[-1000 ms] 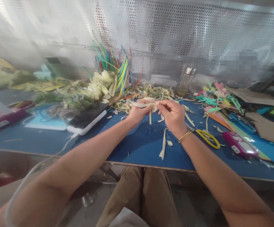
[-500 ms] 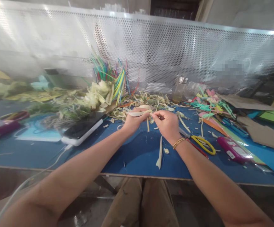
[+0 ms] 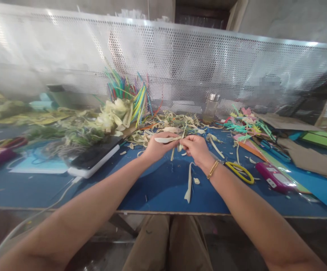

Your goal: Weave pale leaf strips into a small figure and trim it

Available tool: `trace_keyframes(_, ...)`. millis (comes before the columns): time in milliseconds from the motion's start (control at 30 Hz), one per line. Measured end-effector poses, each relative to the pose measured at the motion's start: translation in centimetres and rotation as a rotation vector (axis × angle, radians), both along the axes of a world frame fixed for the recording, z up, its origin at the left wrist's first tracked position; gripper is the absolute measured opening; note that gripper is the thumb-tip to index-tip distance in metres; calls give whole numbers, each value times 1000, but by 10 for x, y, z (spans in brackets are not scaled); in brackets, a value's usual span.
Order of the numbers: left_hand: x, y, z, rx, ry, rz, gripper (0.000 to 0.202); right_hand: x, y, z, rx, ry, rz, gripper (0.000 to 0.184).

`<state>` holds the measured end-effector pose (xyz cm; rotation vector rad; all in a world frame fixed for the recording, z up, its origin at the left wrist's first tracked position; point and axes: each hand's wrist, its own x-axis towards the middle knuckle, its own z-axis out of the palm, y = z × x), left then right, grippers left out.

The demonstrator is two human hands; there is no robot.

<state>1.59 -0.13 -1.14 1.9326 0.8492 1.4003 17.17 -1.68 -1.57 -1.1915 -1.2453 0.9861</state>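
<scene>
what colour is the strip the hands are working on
Pale cream, nearly white; the strip shows in the head view, the only one.

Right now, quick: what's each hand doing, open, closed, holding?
Left hand: closed, holding a pale strip.
Right hand: closed, pinching pale material beside the left hand; whether it's the same strip cannot be told.

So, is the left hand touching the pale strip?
Touching: the head view shows the pale strip gripped in the left hand, lying between thumb and forefinger.
</scene>
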Motion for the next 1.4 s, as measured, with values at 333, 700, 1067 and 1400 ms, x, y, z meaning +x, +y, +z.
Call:
trace_keyframes(333,-3,3,-2,57,49,120,15,-3,-2,2,33,52,86,22)
trace_keyframes(700,-4,1,-3,-48,-3,-21,18,-5,-1,2,61,88,101,28)
trace_keyframes(1067,-3,2,-8,-186,-58,-119,17,-3,0,-4,247,-55,65,20)
trace_keyframes(1400,-2,-5,1,-183,-73,-89,22,-3,-4,4,194,45,124,25)
